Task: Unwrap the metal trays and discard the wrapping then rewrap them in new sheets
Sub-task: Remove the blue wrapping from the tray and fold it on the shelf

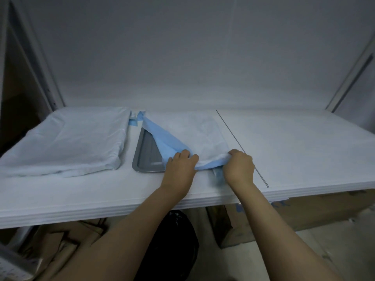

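A grey metal tray [145, 154] lies in the middle of the table, its left part bare and the rest covered by a blue and white wrapping sheet [192, 134]. My left hand [180, 166] grips the blue fold of that sheet at the tray's near edge. My right hand [239, 167] grips the sheet's near right corner, bunching it. A second tray, fully wrapped in pale sheet [67, 140], sits to the left.
The table [294, 149] is covered with a stack of flat white sheets, with a thin seam line running diagonally right of my right hand. Strips of blue tape [135, 119] lie behind the tray. Below the table edge sit a black bin bag [174, 240] and cardboard boxes [304, 211].
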